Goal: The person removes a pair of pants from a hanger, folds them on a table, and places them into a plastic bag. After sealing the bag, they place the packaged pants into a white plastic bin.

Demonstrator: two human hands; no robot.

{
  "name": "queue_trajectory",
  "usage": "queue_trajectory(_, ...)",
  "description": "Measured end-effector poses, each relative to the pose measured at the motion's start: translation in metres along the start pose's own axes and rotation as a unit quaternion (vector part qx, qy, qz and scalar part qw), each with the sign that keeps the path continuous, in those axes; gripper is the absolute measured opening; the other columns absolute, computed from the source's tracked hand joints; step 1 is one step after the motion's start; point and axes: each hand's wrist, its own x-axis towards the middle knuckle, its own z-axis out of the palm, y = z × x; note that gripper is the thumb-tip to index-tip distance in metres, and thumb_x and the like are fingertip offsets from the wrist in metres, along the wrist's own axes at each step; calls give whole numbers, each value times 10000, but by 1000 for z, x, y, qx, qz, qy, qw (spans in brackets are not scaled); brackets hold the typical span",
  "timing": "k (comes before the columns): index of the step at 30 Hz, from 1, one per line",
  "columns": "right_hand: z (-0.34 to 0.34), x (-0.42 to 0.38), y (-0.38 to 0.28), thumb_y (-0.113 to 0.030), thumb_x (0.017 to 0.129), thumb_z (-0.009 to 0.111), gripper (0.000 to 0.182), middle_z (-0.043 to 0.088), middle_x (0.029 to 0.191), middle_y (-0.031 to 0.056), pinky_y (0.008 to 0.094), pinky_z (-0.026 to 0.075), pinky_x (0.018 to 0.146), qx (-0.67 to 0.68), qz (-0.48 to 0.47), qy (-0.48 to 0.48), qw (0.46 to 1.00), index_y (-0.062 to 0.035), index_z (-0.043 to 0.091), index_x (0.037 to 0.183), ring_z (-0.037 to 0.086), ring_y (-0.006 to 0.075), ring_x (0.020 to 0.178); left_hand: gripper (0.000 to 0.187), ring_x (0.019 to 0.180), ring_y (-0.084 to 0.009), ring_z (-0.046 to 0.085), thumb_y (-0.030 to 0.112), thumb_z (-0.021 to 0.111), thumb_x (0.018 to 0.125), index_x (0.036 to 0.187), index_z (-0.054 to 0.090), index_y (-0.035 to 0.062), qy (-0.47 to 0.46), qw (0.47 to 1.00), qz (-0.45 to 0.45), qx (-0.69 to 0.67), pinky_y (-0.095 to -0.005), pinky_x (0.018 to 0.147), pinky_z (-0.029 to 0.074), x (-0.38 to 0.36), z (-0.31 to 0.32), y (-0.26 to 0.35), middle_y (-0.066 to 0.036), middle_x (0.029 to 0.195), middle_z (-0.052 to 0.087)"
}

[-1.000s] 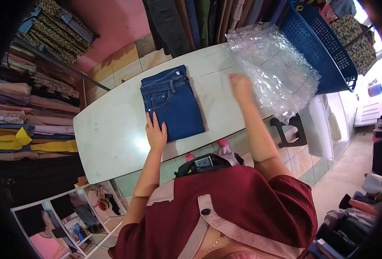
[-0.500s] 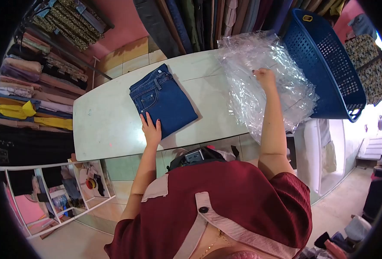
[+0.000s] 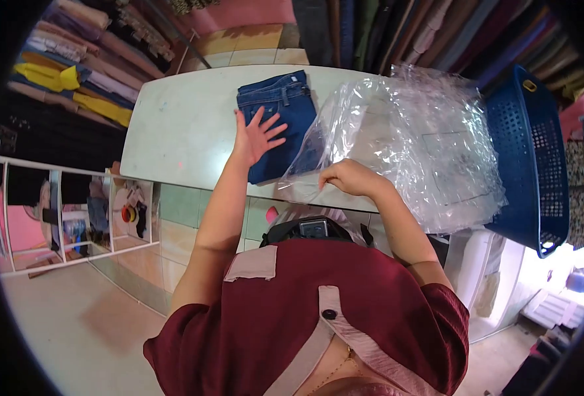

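Folded blue jeans (image 3: 285, 99) lie on the white table, waistband toward the far side. Over their left part is my left hand (image 3: 259, 137), fingers spread wide and palm showing; it grips nothing. My right hand (image 3: 352, 178) is closed in a pinch on the edge of a clear plastic bag (image 3: 325, 148), near the table's front edge. That bag stretches from the pinch across the right side of the jeans. More clear plastic bags (image 3: 430, 145) lie in a shiny pile to the right.
A blue laundry basket (image 3: 526, 158) stands at the right end of the white table (image 3: 180, 125). Rolls of cloth (image 3: 397, 33) stand behind it. Folded clothes (image 3: 61, 72) fill shelves at left, above a white rack (image 3: 54, 218).
My right hand has come left and nearer, drawing a plastic bag from the pile to the jeans. My left hand has lifted off the jeans and spread its fingers. The view has shifted.
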Motion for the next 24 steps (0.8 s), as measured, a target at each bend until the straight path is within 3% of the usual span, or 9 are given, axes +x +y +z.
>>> queue_trajectory(2, 8, 12, 11, -26, 781, 523, 236, 686, 874, 129, 367, 499, 757, 17, -47, 11, 999, -88, 694, 931, 653, 289, 839, 969, 1265, -375, 417, 797, 199, 802, 1485, -69, 165, -37, 998, 26, 51, -544, 1023, 320, 6, 7, 8, -188, 1473, 283)
queue_trajectory(6, 11, 36, -1, -5, 758, 506, 269, 691, 886, 122, 358, 507, 753, -22, -68, -4, 997, -72, 695, 937, 657, 282, 841, 978, 1110, -249, 561, 305, 615, 894, 1461, -167, 153, -107, 921, 102, 361, -352, 913, 454, 10, 46, 12, -187, 1457, 317)
queue_trajectory(7, 14, 44, -2, -2, 753, 508, 272, 691, 882, 120, 359, 494, 791, -16, -62, -21, 998, -81, 698, 931, 657, 275, 842, 865, 951, -174, 620, 87, 649, 831, 1488, 85, 90, -30, 893, 127, 431, -265, 788, 492, 7, 60, 8, -156, 1311, 511)
queue_trajectory(10, 14, 66, -10, -5, 745, 519, 262, 689, 879, 103, 380, 448, 878, -70, -40, -12, 997, -104, 703, 903, 643, 249, 872, 527, 845, -133, 630, 87, 622, 840, 1338, 457, 35, 42, 883, 149, 442, -247, 704, 490, 48, 4, 17, -111, 1092, 646)
queue_trajectory(11, 13, 75, -13, -11, 743, 529, 249, 687, 881, 87, 400, 417, 927, -125, -23, 20, 992, -118, 706, 882, 629, 230, 902, 251, 756, -96, 613, 86, 622, 841, 1083, 642, 25, 136, 918, 182, 324, -229, 606, 464, 46, -10, 24, -63, 952, 673)
queue_trajectory(12, 12, 86, -16, -11, 743, 529, 249, 687, 881, 87, 400, 417, 927, -126, -25, 22, 991, -118, 706, 882, 629, 230, 902, 238, 734, -99, 608, 79, 617, 843, 1077, 629, 35, 192, 934, 194, 230, -227, 551, 438, 46, -33, 37, -41, 917, 659)
queue_trajectory(14, 14, 113, -22, 5, 688, 601, 224, 665, 890, 38, 392, 386, 923, -192, -97, 291, 932, -128, 710, 831, 560, 227, 949, 251, 764, -139, 622, 112, 592, 871, 1108, 585, 29, 253, 932, 236, 106, -223, 567, 423, 33, -85, 67, -49, 982, 642)
queue_trajectory(18, 23, 190, -61, -71, 688, 594, 173, 591, 1112, 27, 434, 367, 929, -219, -63, 432, 873, -150, 715, 782, 499, 236, 1043, 354, 850, -158, 578, 214, 621, 864, 1171, 541, 58, 357, 906, 224, -44, -242, 602, 405, -19, -176, 98, -53, 1092, 588)
queue_trajectory(24, 69, 301, -44, -60, 724, 578, 166, 569, 1101, 52, 350, 425, 873, -152, -94, 320, 930, -131, 712, 790, 510, 249, 1054, 395, 887, -159, 567, 188, 634, 851, 1212, 508, 87, 403, 909, 100, -48, -271, 638, 484, -116, -316, 59, -52, 1121, 526)
